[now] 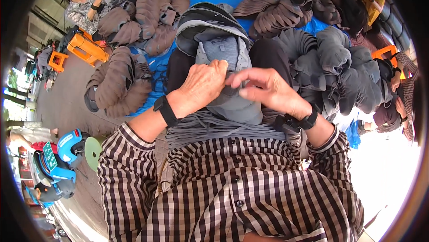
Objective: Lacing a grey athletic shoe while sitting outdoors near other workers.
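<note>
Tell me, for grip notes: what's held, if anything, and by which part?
The left hand curls over the grey shoe upper beside its tongue, any hold hidden; the right hand is open, nothing visible in it.

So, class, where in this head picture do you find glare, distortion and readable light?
All in the head view: glare burns the lower right to near white; a sunlit streak crosses the paving at lower left; fisheye distortion curves the surroundings inside a dark rim; softer light leaves the grey shoe, left hand and right hand readable.
</note>
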Motion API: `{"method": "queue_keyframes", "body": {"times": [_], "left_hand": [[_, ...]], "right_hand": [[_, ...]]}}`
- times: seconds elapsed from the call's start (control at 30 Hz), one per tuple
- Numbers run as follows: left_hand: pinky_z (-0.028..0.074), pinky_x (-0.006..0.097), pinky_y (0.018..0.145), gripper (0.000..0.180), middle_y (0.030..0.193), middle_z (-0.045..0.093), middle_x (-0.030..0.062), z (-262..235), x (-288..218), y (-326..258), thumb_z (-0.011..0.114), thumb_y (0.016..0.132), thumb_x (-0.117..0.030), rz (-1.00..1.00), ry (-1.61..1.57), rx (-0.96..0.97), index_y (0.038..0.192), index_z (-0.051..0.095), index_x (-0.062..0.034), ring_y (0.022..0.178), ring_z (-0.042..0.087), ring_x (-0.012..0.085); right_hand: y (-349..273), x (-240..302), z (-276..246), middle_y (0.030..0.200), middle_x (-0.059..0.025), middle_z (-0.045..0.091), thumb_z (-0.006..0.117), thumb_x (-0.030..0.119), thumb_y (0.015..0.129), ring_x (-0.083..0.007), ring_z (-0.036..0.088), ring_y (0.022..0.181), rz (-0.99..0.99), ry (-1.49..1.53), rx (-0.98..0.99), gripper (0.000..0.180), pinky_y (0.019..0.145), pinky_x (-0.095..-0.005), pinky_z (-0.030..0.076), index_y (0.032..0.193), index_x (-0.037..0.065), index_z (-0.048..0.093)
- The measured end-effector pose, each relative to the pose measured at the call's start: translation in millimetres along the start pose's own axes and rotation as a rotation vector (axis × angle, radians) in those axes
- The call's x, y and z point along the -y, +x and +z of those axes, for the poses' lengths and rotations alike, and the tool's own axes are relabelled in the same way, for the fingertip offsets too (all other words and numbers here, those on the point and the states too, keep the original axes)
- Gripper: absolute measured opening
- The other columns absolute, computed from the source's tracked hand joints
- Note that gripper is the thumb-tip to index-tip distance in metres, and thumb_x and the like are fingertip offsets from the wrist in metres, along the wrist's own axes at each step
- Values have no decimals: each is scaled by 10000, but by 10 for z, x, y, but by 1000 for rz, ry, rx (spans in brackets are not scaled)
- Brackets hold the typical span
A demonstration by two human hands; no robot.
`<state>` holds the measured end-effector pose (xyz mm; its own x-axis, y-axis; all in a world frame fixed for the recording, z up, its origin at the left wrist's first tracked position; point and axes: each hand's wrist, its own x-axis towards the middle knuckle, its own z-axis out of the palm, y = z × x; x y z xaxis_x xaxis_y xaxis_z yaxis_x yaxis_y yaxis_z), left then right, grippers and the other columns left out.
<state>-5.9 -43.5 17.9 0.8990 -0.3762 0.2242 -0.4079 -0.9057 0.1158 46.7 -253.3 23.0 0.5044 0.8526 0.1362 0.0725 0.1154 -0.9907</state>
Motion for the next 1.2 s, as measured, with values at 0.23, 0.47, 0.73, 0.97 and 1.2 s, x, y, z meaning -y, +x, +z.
{"method": "queue_keyframes", "body": {"times": [0.23,0.47,0.73,0.97,1.2], "left_hand": [[471,458,566,156,748,581,176,-36,74,-351,578,789,-4,-139,-171,-190,879,453,-27,672,597,392],[471,378,527,130,674,550,109,-329,507,-1368,555,812,18,-510,-92,-339,890,500,-71,546,575,275],[428,321,504,85,644,536,91,-654,844,-2314,534,830,7,-730,124,-411,876,512,-61,527,524,212],[457,340,568,136,774,598,118,-231,897,-2088,590,804,-39,-758,-131,-131,936,556,-33,597,569,235],[474,259,660,335,1108,605,76,17,465,-856,623,828,-48,-489,-480,-83,1157,566,-14,987,555,143]], "right_hand": [[88,-85,-117,805,-19,555,590,139,936,-106,537,707,59,892,63,130,806,-329,528,1018,40,607],[-392,341,-657,734,13,497,609,181,919,-63,430,571,0,525,-152,209,641,-278,501,1070,38,593],[-1268,940,-2064,779,29,481,541,117,956,3,372,533,-160,138,-435,271,556,-172,341,1205,13,525],[-1583,-40,-3540,915,-36,654,597,144,880,-179,623,806,130,-1693,-869,252,770,-308,498,1076,-13,616],[-377,164,-1069,1011,-93,659,646,106,859,-208,643,848,129,-577,-411,272,741,-341,524,1114,18,614]]}}
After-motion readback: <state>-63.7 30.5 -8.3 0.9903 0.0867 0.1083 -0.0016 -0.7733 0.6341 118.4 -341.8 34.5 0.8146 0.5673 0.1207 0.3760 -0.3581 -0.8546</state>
